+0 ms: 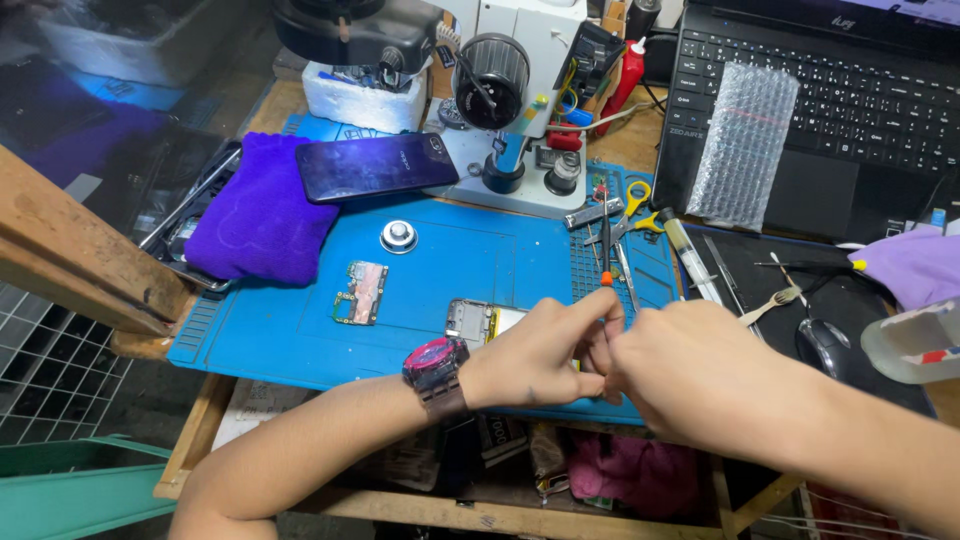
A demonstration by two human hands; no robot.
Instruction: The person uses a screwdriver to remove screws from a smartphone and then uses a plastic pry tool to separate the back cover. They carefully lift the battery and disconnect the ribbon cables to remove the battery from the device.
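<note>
L hand (540, 350) & R hand (690, 375): my fingers (600, 305) pinched together over phone (478, 320); what's pinched is hidden. Phone likely light, stiff, fragile; grip by edges.

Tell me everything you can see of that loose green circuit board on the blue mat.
The circuit board is a small, irregular green piece with a pinkish shielded patch and tiny metallic parts. It lies flat and bare on the blue mat, left of both hands, below a round metal knob. Nothing touches it but the mat.

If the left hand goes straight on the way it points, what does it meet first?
The left hand points rightward and already touches the right hand, so it meets that first; depth is unclear.
</note>
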